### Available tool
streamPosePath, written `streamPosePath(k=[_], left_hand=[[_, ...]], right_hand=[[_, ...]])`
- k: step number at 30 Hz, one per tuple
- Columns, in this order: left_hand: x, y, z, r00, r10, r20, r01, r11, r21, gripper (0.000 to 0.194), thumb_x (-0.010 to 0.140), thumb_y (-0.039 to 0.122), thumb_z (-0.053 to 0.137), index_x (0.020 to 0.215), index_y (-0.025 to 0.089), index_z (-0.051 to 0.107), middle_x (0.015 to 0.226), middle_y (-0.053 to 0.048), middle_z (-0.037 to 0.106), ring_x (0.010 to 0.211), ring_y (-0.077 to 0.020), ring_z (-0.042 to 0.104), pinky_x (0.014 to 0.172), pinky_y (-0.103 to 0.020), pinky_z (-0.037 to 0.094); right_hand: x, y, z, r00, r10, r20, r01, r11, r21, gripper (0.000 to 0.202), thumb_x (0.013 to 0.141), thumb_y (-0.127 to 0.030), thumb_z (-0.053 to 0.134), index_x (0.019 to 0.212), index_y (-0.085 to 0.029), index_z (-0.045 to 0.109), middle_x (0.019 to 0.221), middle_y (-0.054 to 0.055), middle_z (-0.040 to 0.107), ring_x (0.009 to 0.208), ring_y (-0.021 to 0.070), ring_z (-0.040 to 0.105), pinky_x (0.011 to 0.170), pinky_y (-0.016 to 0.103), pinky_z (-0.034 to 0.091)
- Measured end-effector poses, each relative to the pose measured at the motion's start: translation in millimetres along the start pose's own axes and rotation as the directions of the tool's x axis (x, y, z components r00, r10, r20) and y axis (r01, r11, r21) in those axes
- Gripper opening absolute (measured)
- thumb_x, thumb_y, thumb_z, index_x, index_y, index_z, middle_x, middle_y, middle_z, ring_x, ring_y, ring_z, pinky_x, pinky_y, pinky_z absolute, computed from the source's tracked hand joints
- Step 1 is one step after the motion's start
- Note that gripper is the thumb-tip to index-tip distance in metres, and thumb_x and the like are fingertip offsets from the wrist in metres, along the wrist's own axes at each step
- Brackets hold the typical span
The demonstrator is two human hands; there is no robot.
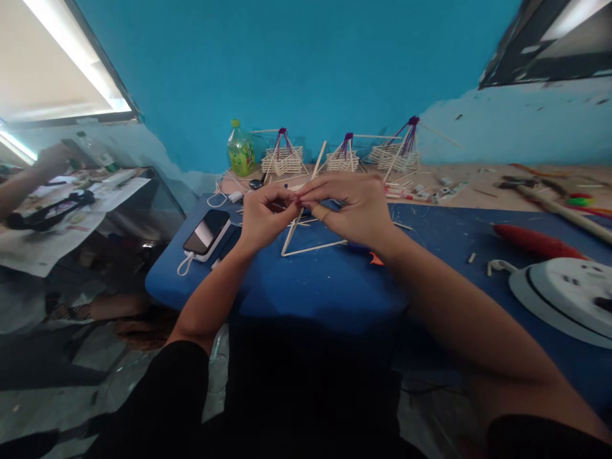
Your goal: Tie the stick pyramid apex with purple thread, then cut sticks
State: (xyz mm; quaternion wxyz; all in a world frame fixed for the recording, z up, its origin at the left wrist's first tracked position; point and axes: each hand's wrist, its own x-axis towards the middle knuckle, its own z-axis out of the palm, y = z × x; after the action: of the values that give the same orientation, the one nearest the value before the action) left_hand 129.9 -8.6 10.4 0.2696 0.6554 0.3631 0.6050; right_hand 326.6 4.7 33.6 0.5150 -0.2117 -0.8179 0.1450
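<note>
My left hand [268,217] and my right hand [351,207] meet above the blue table [306,284], their fingertips pinched together. Between them is a thin wooden stick frame [289,238], its pale sticks joined at a corner that points toward me. One stick rises up past my fingers, and another runs right beneath my right hand. A ring shows on a finger of my right hand. Whatever small piece lies right between the fingertips is hidden.
Stick models with purple tops [283,159] stand by the wall beside a green bottle [241,150]. A phone [207,232] lies left on a white power bank. At right are a white cable reel [568,293] and a red tapered object [535,241]. Another person's hand [55,158] shows far left.
</note>
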Motion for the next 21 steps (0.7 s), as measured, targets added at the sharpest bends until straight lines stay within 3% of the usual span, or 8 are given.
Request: streamPosePath(k=[5,12,21], left_hand=[[0,1,0.3,1.0,0.011,0.008,-0.011,1.0,-0.007,0.017,0.076,0.034,0.095,0.077,0.021,0.084,0.081,-0.003,0.079,0.069,-0.0118,0.066,0.061,-0.023,0.052],[-1,3,0.5,0.998,0.007,0.067,-0.006,1.0,-0.014,0.019,0.077,0.035,0.095,0.075,0.021,0.083,0.08,-0.004,0.076,0.069,-0.012,0.065,0.058,-0.023,0.05],[0,2,1.0,0.995,-0.057,0.085,0.065,0.994,-0.093,0.031,0.082,0.052,0.093,0.073,0.023,0.084,0.076,-0.004,0.075,0.067,-0.0121,0.061,0.06,-0.026,0.049]], right_hand=[[-1,-9,0,0.995,0.083,-0.053,-0.085,0.996,-0.036,0.015,0.086,-0.019,0.082,0.078,-0.032,0.08,0.097,0.0,0.086,0.091,0.0254,0.081,0.09,0.047,0.068],[-2,-11,-3,0.983,0.181,-0.023,-0.182,0.978,-0.099,0.012,0.082,-0.016,0.081,0.079,-0.026,0.076,0.081,-0.002,0.08,0.077,0.0212,0.075,0.074,0.038,0.061],[-4,-13,-2,0.978,0.2,-0.066,-0.202,0.979,-0.031,0.025,0.079,-0.011,0.083,0.088,-0.027,0.066,0.084,-0.003,0.078,0.076,0.0207,0.077,0.077,0.039,0.065]])
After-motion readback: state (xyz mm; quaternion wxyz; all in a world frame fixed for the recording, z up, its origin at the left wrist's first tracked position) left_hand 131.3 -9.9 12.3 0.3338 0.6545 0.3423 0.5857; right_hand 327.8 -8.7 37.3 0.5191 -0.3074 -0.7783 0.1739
